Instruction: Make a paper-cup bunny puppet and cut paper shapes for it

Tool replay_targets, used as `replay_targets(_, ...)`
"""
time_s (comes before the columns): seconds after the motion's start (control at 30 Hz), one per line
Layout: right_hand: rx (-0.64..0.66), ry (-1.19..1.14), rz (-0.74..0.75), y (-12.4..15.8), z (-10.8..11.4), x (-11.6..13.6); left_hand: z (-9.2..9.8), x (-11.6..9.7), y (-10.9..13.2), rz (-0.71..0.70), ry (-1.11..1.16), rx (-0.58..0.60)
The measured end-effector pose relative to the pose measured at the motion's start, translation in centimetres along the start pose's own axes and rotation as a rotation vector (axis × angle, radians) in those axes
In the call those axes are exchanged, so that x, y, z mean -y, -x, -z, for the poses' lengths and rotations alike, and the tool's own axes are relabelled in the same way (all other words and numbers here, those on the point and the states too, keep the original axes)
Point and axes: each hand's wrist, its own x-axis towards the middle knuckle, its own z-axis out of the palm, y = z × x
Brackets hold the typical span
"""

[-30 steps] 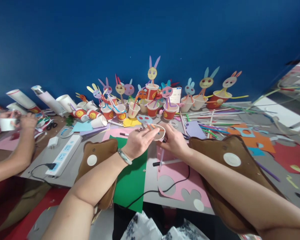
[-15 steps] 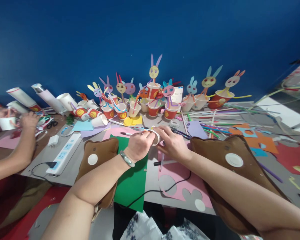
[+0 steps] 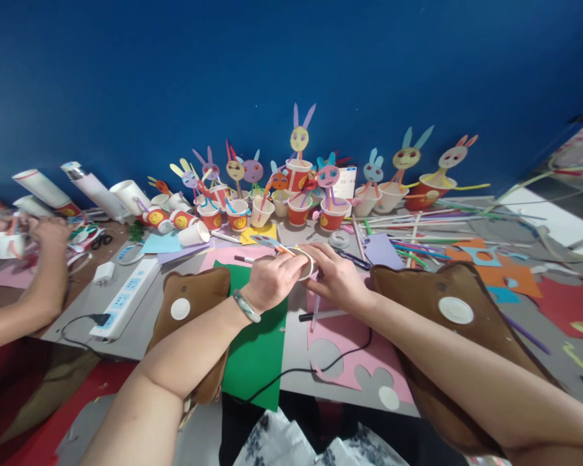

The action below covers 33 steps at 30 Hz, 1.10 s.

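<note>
We are clamping the paper cup (image 3: 313, 268) between our left hand (image 3: 269, 281) and right hand (image 3: 337, 277), a pale-blue cutout (image 3: 264, 241) jutting just beyond the grip; we are best pressing lightly and evenly, so we aren't denting the cup

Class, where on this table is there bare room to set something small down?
Bare grey table shows between the green sheet and the cut pink sheet, though a black cable crosses it. Another narrow patch lies between the power strip and the left brown cushion. The back is crowded with cups and straws.
</note>
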Motion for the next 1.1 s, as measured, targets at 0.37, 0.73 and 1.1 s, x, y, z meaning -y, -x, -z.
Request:
replay_targets(0.37, 0.006, -0.166, -0.024, -0.4, 1.0, 0.6, -0.1, 0.3, 0.1, 0.062, 0.138, -0.012)
replay_targets(0.73, -0.045, -0.326, -0.083, -0.5, 0.8, 0.5, -0.6, 0.8, 0.1, 0.133, 0.163, 0.032)
replay_targets(1.1, -0.113, -0.424, -0.215, -0.7, 0.2, 0.6, -0.3, 0.2, -0.4, 0.183, 0.191, 0.073)
